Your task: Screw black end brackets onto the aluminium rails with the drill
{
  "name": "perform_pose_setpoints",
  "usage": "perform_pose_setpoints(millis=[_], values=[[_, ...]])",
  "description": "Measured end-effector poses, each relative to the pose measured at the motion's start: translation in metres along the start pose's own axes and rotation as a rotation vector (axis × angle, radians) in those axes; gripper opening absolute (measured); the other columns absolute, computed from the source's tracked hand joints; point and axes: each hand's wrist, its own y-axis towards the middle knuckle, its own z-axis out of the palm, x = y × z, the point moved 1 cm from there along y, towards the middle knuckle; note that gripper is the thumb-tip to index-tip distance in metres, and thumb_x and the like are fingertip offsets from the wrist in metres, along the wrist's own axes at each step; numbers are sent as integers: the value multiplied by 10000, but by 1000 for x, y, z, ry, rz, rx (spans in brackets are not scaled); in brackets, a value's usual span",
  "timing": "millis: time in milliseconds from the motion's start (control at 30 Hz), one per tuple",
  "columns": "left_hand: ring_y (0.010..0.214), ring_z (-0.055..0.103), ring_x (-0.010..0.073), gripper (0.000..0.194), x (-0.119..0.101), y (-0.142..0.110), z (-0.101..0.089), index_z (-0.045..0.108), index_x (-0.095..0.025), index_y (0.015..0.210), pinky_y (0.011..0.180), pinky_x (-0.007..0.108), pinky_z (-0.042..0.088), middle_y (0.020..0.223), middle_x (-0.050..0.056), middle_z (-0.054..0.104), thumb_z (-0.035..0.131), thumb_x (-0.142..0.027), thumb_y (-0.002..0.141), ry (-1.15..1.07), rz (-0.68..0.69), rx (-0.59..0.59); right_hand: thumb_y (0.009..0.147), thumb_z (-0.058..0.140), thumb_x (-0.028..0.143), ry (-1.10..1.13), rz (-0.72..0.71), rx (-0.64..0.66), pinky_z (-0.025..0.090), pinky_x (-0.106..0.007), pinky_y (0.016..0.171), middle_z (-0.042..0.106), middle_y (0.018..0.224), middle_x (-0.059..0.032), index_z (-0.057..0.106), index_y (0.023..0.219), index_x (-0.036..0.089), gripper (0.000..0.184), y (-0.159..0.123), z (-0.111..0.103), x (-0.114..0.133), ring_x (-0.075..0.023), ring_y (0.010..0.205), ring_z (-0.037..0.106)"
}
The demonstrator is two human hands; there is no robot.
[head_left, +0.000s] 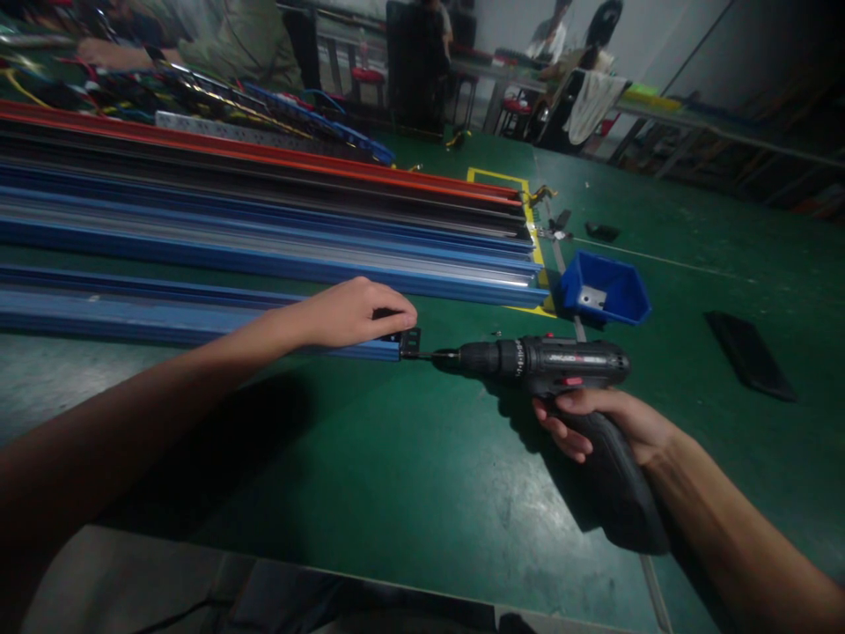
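Note:
My left hand (353,310) is closed over the end of a long blue metal rail (198,321) lying on the green table, fingers pressing a small black bracket (409,342) at the rail's tip. My right hand (604,423) grips the handle of a black cordless drill (547,363). The drill lies level, its bit touching the bracket from the right.
Several long blue, silver, black and red rails (297,220) lie stacked beyond the near one. A blue plastic bin (604,291) with a metal part stands right of them. A flat black object (749,352) lies far right. Another person (217,40) works at the back left.

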Motion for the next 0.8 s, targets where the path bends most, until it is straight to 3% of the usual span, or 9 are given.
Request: perform_pose_setpoints(millis=[533, 800], values=[[959, 692, 155, 378, 0, -1, 0, 751, -216, 1063, 880, 229, 456, 1061, 6, 765, 449, -441, 1026, -2, -18, 19, 865, 675, 218, 40, 6, 20, 565, -209, 563, 698, 783, -80, 749, 1010, 38, 243, 0, -4, -4, -93, 553, 627], [1009, 696, 171, 390, -2, -2, -1, 668, -262, 1259, 889, 259, 454, 1187, 8, 738, 420, -464, 1035, 36, -106, 35, 849, 692, 233, 51, 1, 6, 552, -203, 544, 706, 775, -76, 760, 999, 45, 250, 0, -5, -6, -95, 536, 638]])
